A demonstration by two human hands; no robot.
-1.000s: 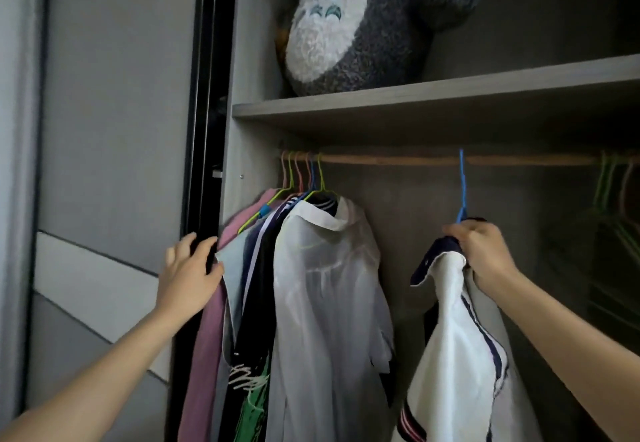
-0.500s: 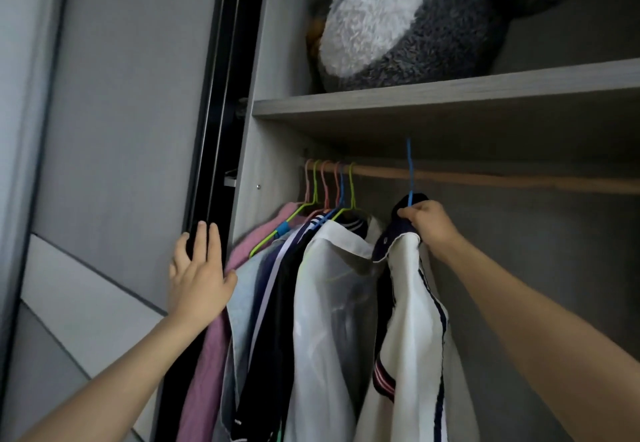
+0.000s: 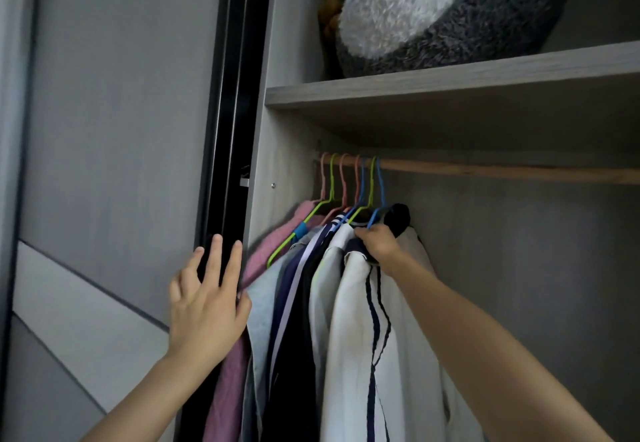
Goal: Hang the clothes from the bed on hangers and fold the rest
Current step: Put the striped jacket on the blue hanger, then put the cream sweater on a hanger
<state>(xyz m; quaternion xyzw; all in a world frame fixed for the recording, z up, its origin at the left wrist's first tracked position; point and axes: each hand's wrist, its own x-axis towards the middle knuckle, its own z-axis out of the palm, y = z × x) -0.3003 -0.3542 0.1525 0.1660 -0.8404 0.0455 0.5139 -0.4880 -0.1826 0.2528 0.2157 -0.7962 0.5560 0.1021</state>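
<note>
A white shirt with navy stripes hangs on a blue hanger from the wooden rail. My right hand grips its dark collar just under the hook, pressed against the other hanging clothes: a pink, a grey, a dark navy and a white garment on pink, green and blue hangers. My left hand has straight fingers that rest on the dark edge of the sliding door, next to the pink garment.
A grey and white plush toy sits on the shelf above the rail. The grey door panel fills the left. To the right of the shirt the rail is bare.
My right hand slid the striped shirt on its blue hanger left along the rail until it met the other clothes. My left hand stayed on the door edge.
</note>
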